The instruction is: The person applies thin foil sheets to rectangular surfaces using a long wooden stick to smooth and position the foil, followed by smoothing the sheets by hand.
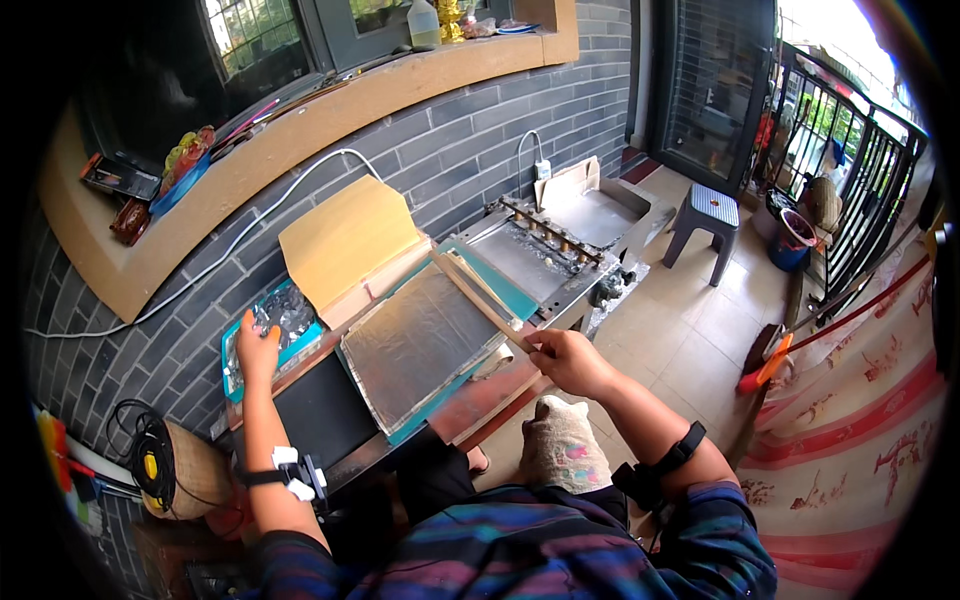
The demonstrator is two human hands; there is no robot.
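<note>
My right hand [566, 362] grips the near end of a flat wooden stick [480, 300]. The stick slants along the right side of a dark, shiny, wrinkled sheet [420, 341] with pale, ragged edges. Beneath that sheet lies a teal board [420, 424]. My left hand [258, 351] is over a blue plastic tray [306, 343] of crumpled silvery foil scraps [289, 311]. Its thumb and a finger look apart, but whether a scrap is between them is unclear. Behind the sheet, a stack of pale paper [371, 289] has a yellow cover sheet [349, 244] leaning up from it.
A metal frame with a roller-like bar [551, 232] stands at the worktable's right end. Beyond is a grey plastic stool [701, 225]. A black panel [322, 412] lies left of the sheet. A wicker basket [184, 472] with coiled cable sits at lower left, below the brick wall [480, 112].
</note>
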